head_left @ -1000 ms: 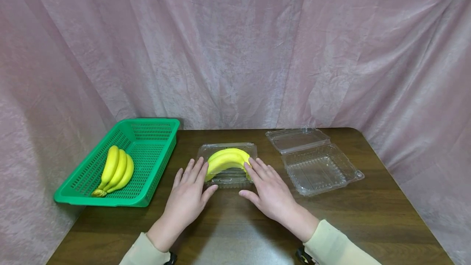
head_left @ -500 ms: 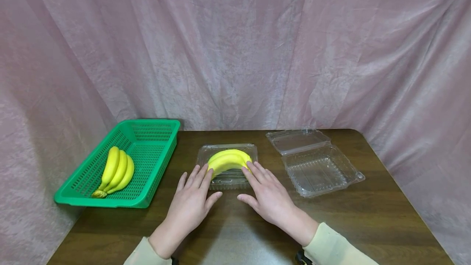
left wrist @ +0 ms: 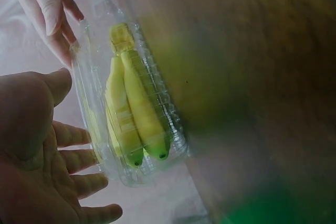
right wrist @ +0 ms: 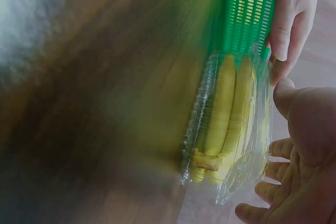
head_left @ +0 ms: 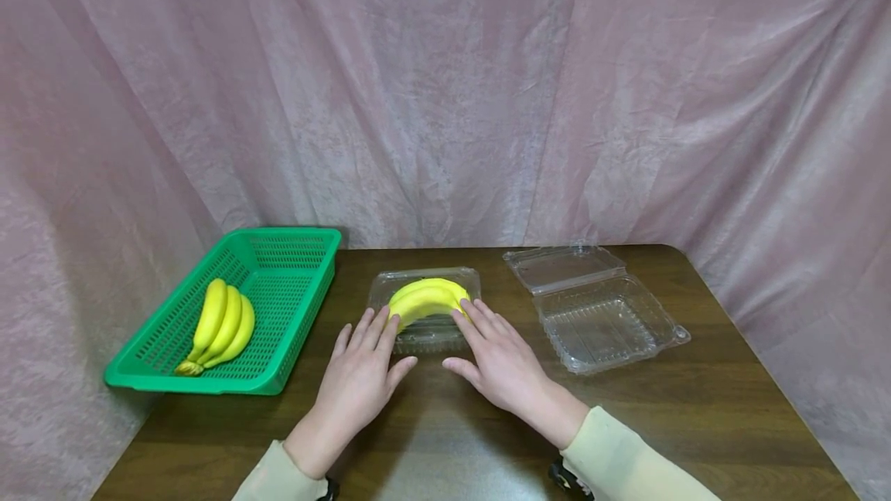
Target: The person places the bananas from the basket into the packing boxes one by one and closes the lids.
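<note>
A clear plastic clamshell box (head_left: 426, 340) with its lid down holds a bunch of yellow bananas (head_left: 425, 298) at the middle of the table. My left hand (head_left: 358, 377) lies with straight fingers at the lid's near left corner. From the other side my right hand (head_left: 503, 366) touches the lid's near right corner, fingers also straight. In the left wrist view the bananas' green tips (left wrist: 160, 153) and stem end show through the clear wall. The right wrist view shows the bananas (right wrist: 227, 114) inside, just beyond my right fingertips.
At the left a green plastic basket (head_left: 281, 346) holds another banana bunch (head_left: 221, 323). A second clear clamshell box (head_left: 602, 323) stands with its lid folded back at the right. Pink curtains (head_left: 445, 99) hang behind the brown table (head_left: 710, 408).
Both hands and the clamshell box with the bananas have shifted slightly to the left in the last half second. The fingers stay straight; the basket and second box stay in place.
</note>
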A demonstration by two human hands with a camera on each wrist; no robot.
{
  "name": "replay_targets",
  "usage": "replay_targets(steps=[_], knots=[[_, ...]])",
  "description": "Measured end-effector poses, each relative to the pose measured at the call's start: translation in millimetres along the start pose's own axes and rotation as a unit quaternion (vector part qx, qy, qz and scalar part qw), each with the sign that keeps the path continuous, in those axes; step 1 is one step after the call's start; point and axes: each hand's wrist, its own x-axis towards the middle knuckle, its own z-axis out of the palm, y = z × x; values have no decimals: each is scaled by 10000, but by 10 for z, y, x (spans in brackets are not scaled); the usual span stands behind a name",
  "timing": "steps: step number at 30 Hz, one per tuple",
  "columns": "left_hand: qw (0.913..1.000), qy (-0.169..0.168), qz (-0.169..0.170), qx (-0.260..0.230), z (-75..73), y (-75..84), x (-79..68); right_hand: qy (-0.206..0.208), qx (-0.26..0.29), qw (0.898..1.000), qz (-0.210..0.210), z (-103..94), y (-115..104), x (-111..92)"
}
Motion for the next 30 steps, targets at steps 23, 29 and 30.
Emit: replay_targets(steps=[23, 29, 30], knots=[[9994, 83, -337, -65, 102, -193, 232, -170, 118, 9996, -213, 119, 118, 431], [9990, 102, -426, -130, 125, -254, 296, -264, 186, 9994, -106, 154, 139, 524], [9989, 116, -434, -126, 131, -266, 307, -264, 194, 9994, -93, 162, 140, 539]])
